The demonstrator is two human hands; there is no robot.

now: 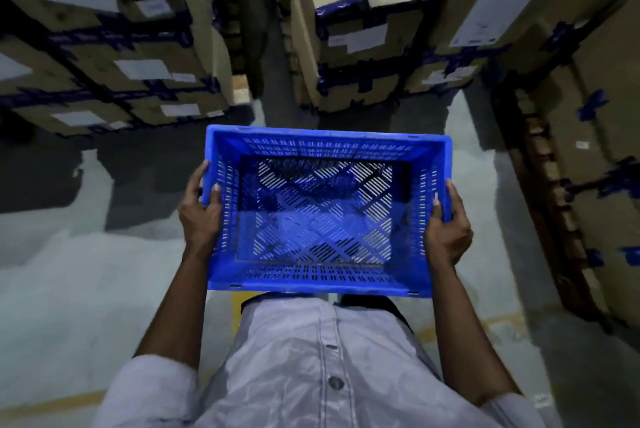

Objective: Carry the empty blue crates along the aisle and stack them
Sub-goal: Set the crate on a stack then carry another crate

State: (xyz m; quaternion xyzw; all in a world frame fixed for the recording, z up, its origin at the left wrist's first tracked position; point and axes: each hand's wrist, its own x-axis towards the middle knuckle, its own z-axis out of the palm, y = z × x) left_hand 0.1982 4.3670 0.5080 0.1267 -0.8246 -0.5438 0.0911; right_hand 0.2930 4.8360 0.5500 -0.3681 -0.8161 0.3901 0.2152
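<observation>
In the aisle between tall stacks of taped cardboard boxes, we carry one blue crate (322, 147) level in front of us, its near wall just ahead of our shirt (311, 358) and its base well off the floor (69, 272). The left grip (201, 216) holds the crate's left short side, thumb hooked over the rim and fingers wrapped around the outside. The right grip (448, 223) holds the opposite side in the same way, so both are closed firmly on the rim. The crate is empty: nothing lies on its slotted bottom, and pale floor shows through the slits. The left boxes (104, 47) and the right boxes (363, 29) leave a dark, narrow gap (256, 57) ahead, and more boxes line our right side. We see no other crate and no stack of crates here, so we judge this to be the carrying leg, with the stacking not yet begun. The next move, as we read it, calls for walking on through that gap with the crate square to the body, so that its corners stay off the boxes. It then calls for finding the stack, lining up the rims and lowering the crate evenly before letting go.
</observation>
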